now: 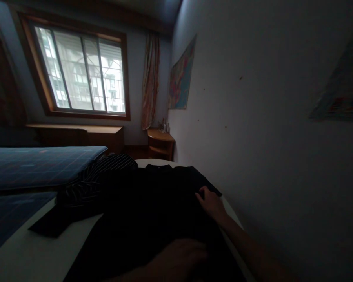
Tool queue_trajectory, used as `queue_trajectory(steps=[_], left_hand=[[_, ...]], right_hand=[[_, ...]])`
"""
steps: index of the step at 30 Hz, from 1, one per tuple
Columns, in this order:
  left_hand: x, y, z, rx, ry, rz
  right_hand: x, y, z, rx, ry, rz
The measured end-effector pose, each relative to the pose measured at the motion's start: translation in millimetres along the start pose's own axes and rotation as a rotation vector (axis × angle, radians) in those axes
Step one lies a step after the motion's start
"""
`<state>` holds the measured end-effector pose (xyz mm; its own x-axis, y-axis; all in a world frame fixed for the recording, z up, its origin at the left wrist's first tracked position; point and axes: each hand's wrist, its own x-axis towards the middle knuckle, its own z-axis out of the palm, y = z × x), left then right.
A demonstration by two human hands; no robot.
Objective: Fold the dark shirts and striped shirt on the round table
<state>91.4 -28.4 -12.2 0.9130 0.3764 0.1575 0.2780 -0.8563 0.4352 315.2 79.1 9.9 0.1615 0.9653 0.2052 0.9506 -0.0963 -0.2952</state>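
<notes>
A black garment (147, 199) lies spread on a white table (32, 254) in a dim room. My right hand (212, 203) rests on the garment's right edge, near its sleeve, with the fingers curled onto the cloth. My left hand (179, 260) lies low on the garment near the bottom of the view; it is dark and its fingers are hard to make out. A dark striped garment (106, 172) is bunched at the black one's left, towards the far end of the table.
A bed with a blue cover (35, 164) stands to the left. A white wall (267, 117) with a map (181, 78) runs close along the right. A window (82, 72), a long wooden cabinet (82, 135) and a corner shelf (160, 143) are at the far end.
</notes>
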Motion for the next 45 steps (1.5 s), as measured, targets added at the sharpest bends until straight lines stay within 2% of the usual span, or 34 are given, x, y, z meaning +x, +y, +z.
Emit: queue_trajectory(steps=[2, 4, 6, 9, 12, 17, 21, 26, 29, 33, 36, 40, 43, 45], left_hand=[[15.1, -25.2, -19.9, -0.042, 0.229, -0.185], [31.7, -51.3, -37.9, -0.065, 0.355, -0.314], [51.7, -77.1, -51.6, -0.065, 0.423, -0.440], [85.4, -110.5, -63.9, -0.058, 0.443, -0.493], [115.0, -132.0, -69.6, -0.052, 0.447, -0.531], [143.2, -146.6, -71.7, -0.009, 0.446, -0.526], [156.7, -156.7, -70.6, 0.034, 0.447, -0.629], [169.2, -167.5, -68.7, 0.059, 0.481, -0.779], [171.4, -171.4, -69.2, 0.040, 0.501, -0.847], [169.5, -179.2, -75.5, -0.025, 0.539, -0.900], [167.2, -190.0, -84.7, -0.092, 0.584, -0.876], [161.6, -210.3, -96.3, -0.175, 0.621, -0.815], [150.8, -225.2, -99.3, -0.209, 0.608, -0.792], [140.3, -232.6, -98.2, -0.219, 0.584, -0.785]], right_hand=[[-1.2, -0.1, -0.2, 0.114, 0.021, -0.018], [-2.4, -0.7, -0.4, 0.215, 0.040, -0.040], [-4.0, -2.7, -1.0, 0.302, 0.047, -0.060], [-8.5, -8.5, -2.2, 0.384, 0.039, -0.097], [-15.0, -15.7, -3.3, 0.400, 0.021, -0.141], [-25.9, -24.7, -3.2, 0.395, -0.038, -0.231], [-35.0, -28.1, -0.1, 0.368, -0.094, -0.266], [-52.1, -27.9, 4.4, 0.343, -0.180, -0.298], [-64.0, -23.7, 1.9, 0.244, -0.185, -0.267], [-75.5, -19.3, -12.9, 0.067, -0.264, -0.196], [-77.6, -26.4, -31.0, 0.028, -0.324, -0.173], [-77.1, -49.6, -46.5, 0.197, -0.305, -0.196], [-82.0, -64.1, -40.4, 0.394, -0.332, -0.275], [-88.3, -68.0, -30.8, 0.430, -0.397, -0.322]])
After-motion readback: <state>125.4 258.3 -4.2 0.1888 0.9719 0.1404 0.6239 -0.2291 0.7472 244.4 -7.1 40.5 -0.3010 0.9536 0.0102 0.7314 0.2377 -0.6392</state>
